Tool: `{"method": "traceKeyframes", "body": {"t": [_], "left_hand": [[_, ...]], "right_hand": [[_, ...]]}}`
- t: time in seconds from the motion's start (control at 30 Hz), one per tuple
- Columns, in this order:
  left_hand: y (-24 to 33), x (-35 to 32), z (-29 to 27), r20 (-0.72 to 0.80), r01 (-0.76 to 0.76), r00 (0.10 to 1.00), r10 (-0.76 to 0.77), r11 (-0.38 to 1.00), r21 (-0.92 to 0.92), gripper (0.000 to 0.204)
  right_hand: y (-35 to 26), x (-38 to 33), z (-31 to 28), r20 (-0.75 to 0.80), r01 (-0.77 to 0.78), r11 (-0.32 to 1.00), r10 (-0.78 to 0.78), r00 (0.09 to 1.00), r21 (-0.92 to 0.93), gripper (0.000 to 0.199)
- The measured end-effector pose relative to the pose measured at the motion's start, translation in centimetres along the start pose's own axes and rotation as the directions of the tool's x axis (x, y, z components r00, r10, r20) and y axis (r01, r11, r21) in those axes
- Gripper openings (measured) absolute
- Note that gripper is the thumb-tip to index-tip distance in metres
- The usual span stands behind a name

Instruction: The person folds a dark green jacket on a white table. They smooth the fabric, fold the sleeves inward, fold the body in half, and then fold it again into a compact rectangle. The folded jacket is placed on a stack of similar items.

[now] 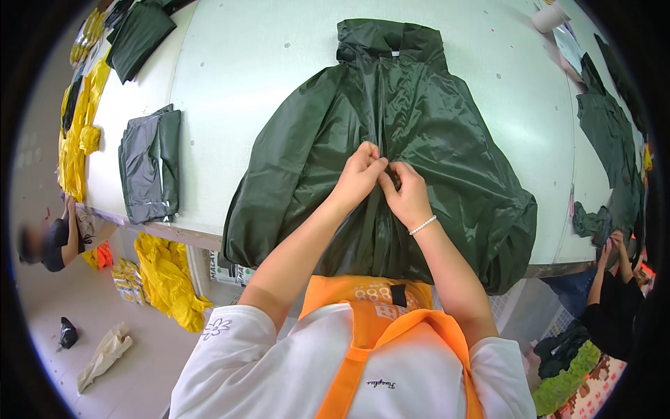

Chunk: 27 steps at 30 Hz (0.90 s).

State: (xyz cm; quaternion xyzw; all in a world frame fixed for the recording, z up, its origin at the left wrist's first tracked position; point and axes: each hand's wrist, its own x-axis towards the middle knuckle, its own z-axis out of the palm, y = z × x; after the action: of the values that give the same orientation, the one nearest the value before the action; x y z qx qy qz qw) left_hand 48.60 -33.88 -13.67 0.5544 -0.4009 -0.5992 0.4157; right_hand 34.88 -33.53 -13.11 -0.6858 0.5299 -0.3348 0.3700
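Observation:
A dark green hooded raincoat [300,133] lies spread on the pale table in front of me, hood at the far end, its lower part hanging over the near edge. Both hands meet at the front opening, around mid-chest of the coat. My left hand [361,171] pinches the front edge, thumb against fingers. Close beside it, my right hand [406,192], with a beaded bracelet at the wrist, has thumb and fingertips closed on the same front strip. Whatever fastener lies between the fingertips is too small to make out.
Folded dark green garments [150,164] lie on the table to the left, with yellow garments [87,133] beyond. More green garments [611,140] and a white roll [550,17] are at the right. Co-workers' hands show at both sides. Yellow cloth [167,279] hangs below the table's left edge.

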Motion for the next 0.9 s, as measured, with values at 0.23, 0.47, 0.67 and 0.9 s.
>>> {"method": "traceKeyframes", "body": {"t": [0.23,0.47,0.67,0.9], "left_hand": [[0.0,0.2,-0.8,0.032,-0.019,0.999,0.017,0.998,0.068,0.016],[3.2,0.1,0.1,-0.163,0.019,0.983,0.086,0.835,0.55,0.022],[3.9,8.5,-1.7,-0.204,-0.253,0.774,0.6,0.588,0.768,0.028],[6.4,9.8,-5.6,-0.184,-0.108,0.957,0.223,0.865,0.489,0.013]], "right_hand": [[0.5,-0.3,0.6,0.109,-0.323,0.932,0.309,0.945,0.161,0.022],[1.1,-0.2,1.0,0.086,-0.278,0.95,0.268,0.96,0.144,0.017],[1.4,-0.1,1.1,0.087,-0.288,0.952,0.28,0.956,0.099,0.019],[1.5,0.3,0.5,0.132,-0.373,0.914,0.355,0.925,0.159,0.021]]}}
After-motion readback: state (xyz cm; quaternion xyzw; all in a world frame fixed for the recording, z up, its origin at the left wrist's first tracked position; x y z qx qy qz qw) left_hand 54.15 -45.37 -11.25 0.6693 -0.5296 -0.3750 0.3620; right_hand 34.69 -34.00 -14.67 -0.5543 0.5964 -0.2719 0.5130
